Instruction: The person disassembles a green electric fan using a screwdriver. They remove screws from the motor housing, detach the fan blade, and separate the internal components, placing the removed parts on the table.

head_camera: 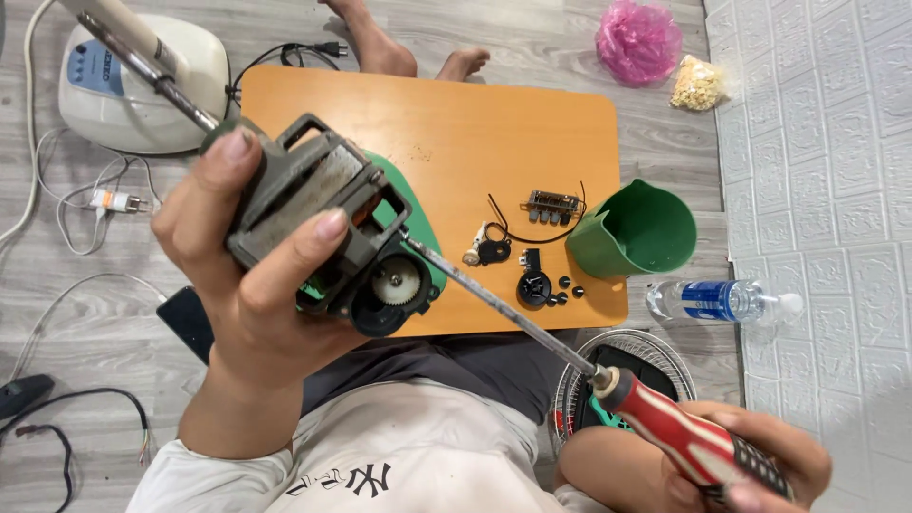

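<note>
My left hand (pixel 237 285) grips a grey fan motor (pixel 318 218) with a metal shaft at its upper left and a white gear (pixel 397 282) in a black housing at its lower right. It is lifted above the orange table (pixel 456 123). My right hand (pixel 760 456) holds a screwdriver with a red and black handle (pixel 693 442). Its long metal shank (pixel 494 304) runs up and left, with the tip against the motor near the gear housing.
On the table lie small black parts (pixel 537 285), a switch block with wires (pixel 551 204) and a green plastic cover (pixel 632 233). A water bottle (pixel 717 299), a fan grille (pixel 622 366), a white appliance (pixel 142 85) and cables lie on the floor. Someone's bare feet (pixel 399 52) are beyond the table.
</note>
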